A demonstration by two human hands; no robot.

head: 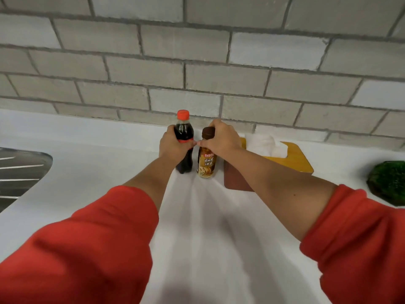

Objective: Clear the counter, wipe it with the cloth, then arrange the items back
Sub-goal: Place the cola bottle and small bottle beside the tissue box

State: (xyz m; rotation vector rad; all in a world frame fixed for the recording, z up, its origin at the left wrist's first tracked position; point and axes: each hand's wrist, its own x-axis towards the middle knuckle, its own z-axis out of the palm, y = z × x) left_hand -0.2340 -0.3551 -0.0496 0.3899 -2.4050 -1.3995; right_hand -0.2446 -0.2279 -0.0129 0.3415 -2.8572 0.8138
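Mid-frame on the white surface, the left hand wraps its fingers round the cola bottle and the right hand clasps the brown-capped bottle at the neck; both look full, hence probably weighty, rigid and slick, best gripped mid-body.
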